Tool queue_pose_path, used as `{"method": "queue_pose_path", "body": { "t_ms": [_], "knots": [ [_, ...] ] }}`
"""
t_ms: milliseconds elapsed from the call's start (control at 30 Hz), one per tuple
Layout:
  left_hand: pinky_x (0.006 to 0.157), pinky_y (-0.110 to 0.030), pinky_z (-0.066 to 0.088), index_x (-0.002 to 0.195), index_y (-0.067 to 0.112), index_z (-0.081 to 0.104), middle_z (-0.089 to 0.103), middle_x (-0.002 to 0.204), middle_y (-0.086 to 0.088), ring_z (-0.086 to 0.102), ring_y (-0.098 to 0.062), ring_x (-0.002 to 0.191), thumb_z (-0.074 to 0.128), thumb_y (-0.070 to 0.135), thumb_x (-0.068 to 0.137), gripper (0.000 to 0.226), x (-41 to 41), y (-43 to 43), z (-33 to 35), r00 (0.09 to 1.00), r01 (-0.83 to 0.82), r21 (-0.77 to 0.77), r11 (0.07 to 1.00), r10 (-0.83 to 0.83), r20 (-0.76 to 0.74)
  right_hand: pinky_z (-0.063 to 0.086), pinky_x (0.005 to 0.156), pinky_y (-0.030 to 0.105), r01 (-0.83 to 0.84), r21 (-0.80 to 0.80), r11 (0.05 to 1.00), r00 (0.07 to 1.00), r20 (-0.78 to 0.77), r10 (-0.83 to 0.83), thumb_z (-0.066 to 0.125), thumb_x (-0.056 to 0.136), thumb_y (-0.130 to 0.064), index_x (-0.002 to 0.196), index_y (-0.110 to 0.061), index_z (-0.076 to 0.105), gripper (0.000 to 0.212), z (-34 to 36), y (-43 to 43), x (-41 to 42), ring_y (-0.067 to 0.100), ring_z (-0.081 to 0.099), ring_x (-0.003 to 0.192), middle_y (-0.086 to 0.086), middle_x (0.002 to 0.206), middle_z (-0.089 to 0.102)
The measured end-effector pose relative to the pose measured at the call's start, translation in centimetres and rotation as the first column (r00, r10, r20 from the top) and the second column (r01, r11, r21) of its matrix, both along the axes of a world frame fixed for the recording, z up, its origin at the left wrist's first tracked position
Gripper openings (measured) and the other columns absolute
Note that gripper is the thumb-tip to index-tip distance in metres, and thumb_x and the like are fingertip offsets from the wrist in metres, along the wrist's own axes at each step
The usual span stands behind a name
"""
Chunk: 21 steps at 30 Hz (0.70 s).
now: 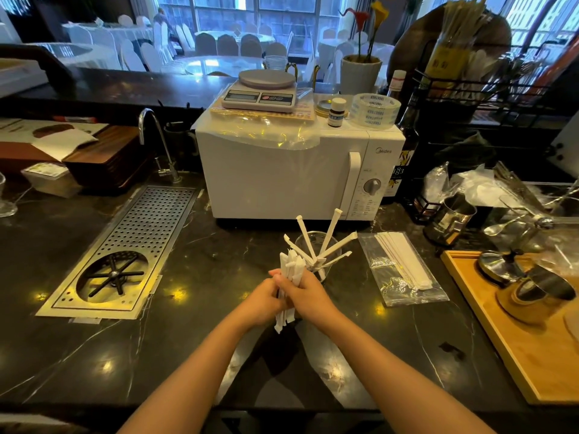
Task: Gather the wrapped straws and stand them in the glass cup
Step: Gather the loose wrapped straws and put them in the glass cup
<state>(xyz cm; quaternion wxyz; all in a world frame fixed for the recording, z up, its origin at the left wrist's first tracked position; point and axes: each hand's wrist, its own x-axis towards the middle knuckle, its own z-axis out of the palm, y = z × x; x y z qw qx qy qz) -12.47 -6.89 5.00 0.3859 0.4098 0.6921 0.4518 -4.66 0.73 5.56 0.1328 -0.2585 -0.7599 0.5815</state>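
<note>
head view has both my hands wrapped round one bundle of wrapped straws (292, 270) above the dark counter (188, 339): left hand (266, 300) clenched on its near side, right hand (308, 294) clenched on the far side. just behind, the glass cup (317, 245) holds about five loose straws (329, 236) fanned out, though its rim is hard to read. a clear bag (404, 274) lies right of it.
</note>
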Motion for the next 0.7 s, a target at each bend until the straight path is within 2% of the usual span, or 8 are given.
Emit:
{"method": "queue_pose_path", "body": {
  "t_ms": [33,100,167,233,333,500,600,700],
  "knots": [
    [0.07,-0.005,0.051,0.124,0.011,0.047,0.056,0.097,0.008,0.056,-0.005,0.089,0.05,-0.002,0.086,0.04,-0.2,0.1,0.7,1.0,0.004,0.005,1.0,-0.004,-0.03,0.042,0.072,0.012,0.004,0.013,1.0,1.0,-0.019,-0.003,0.046,0.093,-0.022,0.116,-0.011,0.057,0.028,0.6,0.0,-0.1,0.001,0.054,0.087,0.008,0.107,0.061],
    [0.081,-0.017,0.051,0.125,0.011,0.047,0.055,0.105,0.003,0.056,-0.01,0.099,0.051,0.001,0.086,0.04,-0.8,0.5,2.3,0.994,0.022,0.016,1.0,-0.021,-0.105,0.042,0.063,0.008,0.023,0.052,0.998,0.997,-0.07,-0.019,0.046,0.093,-0.025,0.112,-0.011,0.059,0.027,2.3,0.3,-0.4,-0.004,0.054,0.077,0.007,0.101,0.062],
    [0.087,-0.024,0.05,0.123,0.014,0.049,0.056,0.103,0.008,0.056,-0.01,0.1,0.052,0.002,0.085,0.04,-1.4,1.1,4.4,0.986,0.043,0.043,0.998,-0.035,-0.161,0.043,0.06,0.006,0.036,0.08,0.996,0.991,-0.133,-0.026,0.047,0.092,-0.025,0.109,-0.008,0.06,0.027,4.6,0.8,-0.7,-0.004,0.054,0.073,0.014,0.103,0.065],
    [0.08,-0.02,0.051,0.117,0.02,0.052,0.056,0.094,0.016,0.057,-0.001,0.092,0.053,0.005,0.085,0.036,-2.1,1.7,6.8,0.978,0.064,0.083,0.995,-0.046,-0.205,0.046,0.06,0.008,0.032,0.089,0.996,0.981,-0.194,-0.014,0.048,0.092,-0.024,0.107,-0.005,0.061,0.027,7.3,1.6,-0.8,-0.004,0.055,0.071,0.015,0.101,0.065],
    [0.073,-0.015,0.051,0.097,0.035,0.054,0.059,0.089,0.018,0.058,0.006,0.085,0.055,0.009,0.085,0.028,-2.7,3.2,10.5,0.966,0.111,0.154,0.982,-0.07,-0.25,0.049,0.061,0.006,0.015,0.071,0.997,0.959,-0.284,0.006,0.049,0.091,-0.022,0.109,-0.003,0.06,0.028,11.1,2.9,-0.9,-0.006,0.058,0.073,0.001,0.087,0.064],
    [0.062,-0.01,0.048,0.082,0.035,0.053,0.058,0.081,0.017,0.056,0.008,0.074,0.055,0.009,0.085,0.026,-3.2,6.9,13.1,0.962,0.096,0.195,0.976,-0.04,-0.271,0.048,0.074,0.021,0.11,0.091,0.99,0.948,-0.309,-0.077,0.052,0.09,-0.019,0.111,-0.001,0.06,0.029,14.1,5.7,-1.6,0.011,0.059,0.083,0.007,0.094,0.062],
    [0.066,-0.013,0.048,0.093,0.024,0.057,0.057,0.081,0.017,0.056,0.006,0.076,0.055,0.006,0.084,0.02,-3.2,8.8,12.3,0.974,0.082,0.17,0.982,-0.042,-0.223,0.048,0.074,0.023,0.124,0.084,0.989,0.965,-0.243,-0.1,0.05,0.091,-0.02,0.114,-0.004,0.059,0.029,13.4,7.4,-1.8,0.014,0.058,0.088,0.006,0.096,0.061],
    [0.082,-0.025,0.049,0.115,0.011,0.053,0.059,0.091,0.01,0.058,-0.009,0.09,0.056,0.004,0.083,0.033,-3.1,10.1,10.6,0.982,0.067,0.118,0.991,-0.044,-0.186,0.049,0.084,0.032,0.124,0.083,0.989,0.98,-0.164,-0.109,0.049,0.092,-0.021,0.116,-0.006,0.057,0.03,11.5,8.7,-1.9,0.018,0.059,0.094,0.01,0.102,0.063]
  ]
}}
